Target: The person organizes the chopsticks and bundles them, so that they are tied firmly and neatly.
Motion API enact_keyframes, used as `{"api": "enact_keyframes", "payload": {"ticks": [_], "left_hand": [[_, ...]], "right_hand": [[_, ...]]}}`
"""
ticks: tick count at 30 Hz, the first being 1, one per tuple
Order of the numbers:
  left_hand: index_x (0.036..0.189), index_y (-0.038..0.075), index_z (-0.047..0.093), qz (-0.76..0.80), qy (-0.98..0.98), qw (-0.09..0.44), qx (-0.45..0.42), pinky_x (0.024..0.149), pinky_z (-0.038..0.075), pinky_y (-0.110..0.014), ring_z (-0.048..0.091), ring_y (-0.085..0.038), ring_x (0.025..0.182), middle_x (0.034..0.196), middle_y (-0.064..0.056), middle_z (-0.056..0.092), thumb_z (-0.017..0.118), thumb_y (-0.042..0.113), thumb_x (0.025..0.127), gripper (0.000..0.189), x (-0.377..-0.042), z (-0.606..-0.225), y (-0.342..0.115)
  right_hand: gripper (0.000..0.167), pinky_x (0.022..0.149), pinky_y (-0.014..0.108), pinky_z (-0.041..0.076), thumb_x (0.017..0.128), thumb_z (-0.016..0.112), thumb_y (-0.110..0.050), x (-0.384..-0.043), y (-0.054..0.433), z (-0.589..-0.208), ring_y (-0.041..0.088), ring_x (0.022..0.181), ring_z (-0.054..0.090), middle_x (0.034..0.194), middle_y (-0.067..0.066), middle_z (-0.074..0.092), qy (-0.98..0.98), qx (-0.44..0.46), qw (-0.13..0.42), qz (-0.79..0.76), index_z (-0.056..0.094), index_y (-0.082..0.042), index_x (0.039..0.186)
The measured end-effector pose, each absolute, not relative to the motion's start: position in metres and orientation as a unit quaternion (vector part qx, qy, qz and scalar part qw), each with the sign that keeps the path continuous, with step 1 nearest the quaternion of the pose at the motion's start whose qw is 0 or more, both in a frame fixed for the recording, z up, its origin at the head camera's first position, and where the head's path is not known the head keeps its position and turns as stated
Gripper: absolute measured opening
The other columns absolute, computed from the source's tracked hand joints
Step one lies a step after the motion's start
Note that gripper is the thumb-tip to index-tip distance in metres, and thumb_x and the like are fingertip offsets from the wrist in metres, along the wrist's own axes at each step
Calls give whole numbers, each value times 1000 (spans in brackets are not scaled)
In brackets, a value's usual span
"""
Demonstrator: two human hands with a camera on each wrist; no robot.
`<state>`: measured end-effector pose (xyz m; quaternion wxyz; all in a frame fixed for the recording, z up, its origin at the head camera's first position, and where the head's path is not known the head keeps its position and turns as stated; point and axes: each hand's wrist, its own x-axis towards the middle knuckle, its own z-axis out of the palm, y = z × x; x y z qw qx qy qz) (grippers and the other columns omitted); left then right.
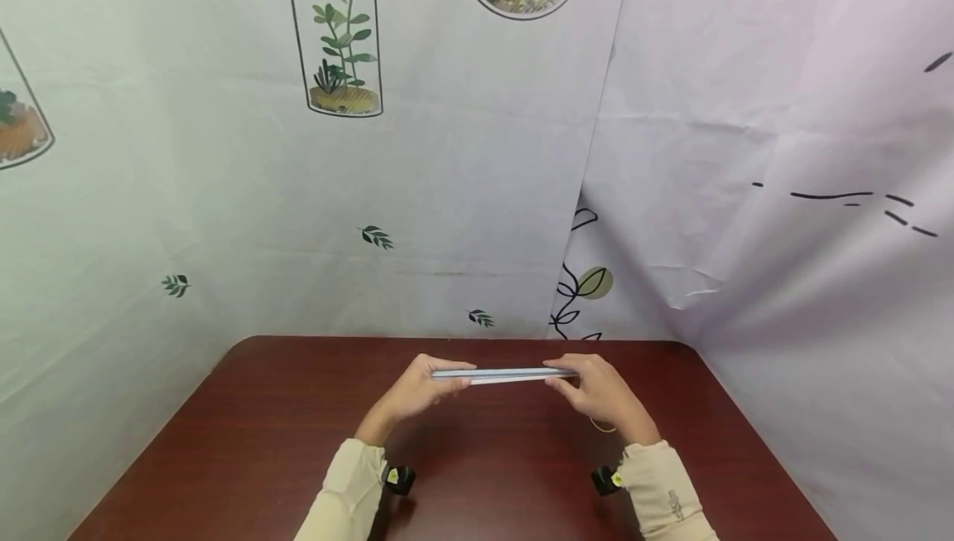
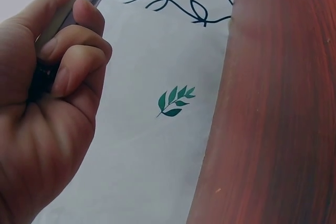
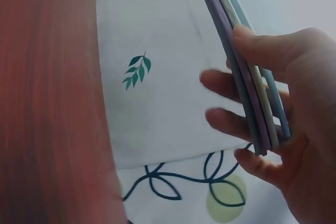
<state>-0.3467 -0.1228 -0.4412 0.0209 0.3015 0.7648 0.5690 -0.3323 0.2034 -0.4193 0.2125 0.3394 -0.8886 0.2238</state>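
Note:
Several slim pastel chopsticks are held level over the table, side by side in a narrow bundle. My left hand pinches the bundle at its left end, thumb against fingers. In the left wrist view the fingers curl in, and a small dark patch shows between them and the palm. The right end lies in my right hand, between thumb and fingers. From the right wrist, the chopsticks show as grey-blue, purple, cream and light blue, their blunt ends near the palm.
The dark red wooden table spreads beneath both hands. Behind it hangs a white cloth printed with plants. A thin yellow loop shows by the right wrist. Small black cameras sit at the cream sleeves.

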Motion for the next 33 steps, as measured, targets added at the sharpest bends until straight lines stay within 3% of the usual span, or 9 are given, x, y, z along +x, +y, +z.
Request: {"api": "enact_keyframes", "payload": {"ticks": [6, 10, 16, 18, 26, 29, 33], "left_hand": [[118, 2, 72, 589, 751, 27, 297, 46, 34, -21, 40, -6, 49, 67, 2, 61, 70, 14, 93, 28, -345, -440, -125], [119, -4, 69, 605, 732, 20, 312, 45, 33, -20, 39, -6, 48, 66, 1, 60, 68, 8, 94, 28, -347, -441, -128], [120, -5, 68, 620, 713, 23, 327, 45, 32, -21, 40, -7, 49, 69, -22, 59, 66, 8, 95, 28, -347, -437, -130], [120, -4, 68, 622, 712, 29, 326, 45, 32, -21, 40, -7, 49, 70, -26, 57, 66, 9, 95, 28, -346, -435, -130], [121, 1, 69, 592, 743, 41, 308, 48, 36, -23, 44, -11, 53, 72, -3, 61, 66, 13, 96, 28, -340, -426, -125], [120, 9, 71, 528, 791, -3, 308, 56, 43, -25, 52, -13, 62, 81, -1, 66, 66, 22, 96, 28, -334, -418, -123], [113, 19, 74, 302, 889, -147, 311, 75, 48, -32, 60, -12, 83, 96, 4, 70, 64, 37, 96, 27, -324, -410, -118]], "right_hand": [[35, 78, 45, 42, 87, 72, -39, -325, 187, -418, 22, 88, 64, 96, 3, 72, -888, 307, 340, 27, 75, -12, 109], [42, 78, 48, 42, 91, 65, -44, -324, 172, -422, 25, 88, 63, 96, 5, 69, -868, 307, 392, -3, 71, -10, 115], [60, 75, 47, 41, 102, 34, -57, -325, 156, -431, 31, 82, 54, 89, 9, 59, -837, 288, 464, 1, 67, -7, 109], [62, 74, 46, 41, 103, 30, -58, -326, 154, -433, 31, 79, 51, 86, 9, 56, -830, 279, 483, -2, 65, -6, 104], [51, 63, 43, 37, 98, 38, -53, -332, 159, -436, 30, 66, 44, 74, 8, 46, -806, 288, 516, 3, 59, -7, 90], [51, 62, 42, 35, 97, 39, -53, -334, 162, -437, 29, 66, 44, 74, 7, 47, -807, 288, 516, 2, 59, -7, 90], [50, 61, 42, 34, 97, 40, -52, -336, 164, -438, 29, 66, 44, 74, 7, 47, -799, 292, 526, 7, 60, -7, 90]]}}
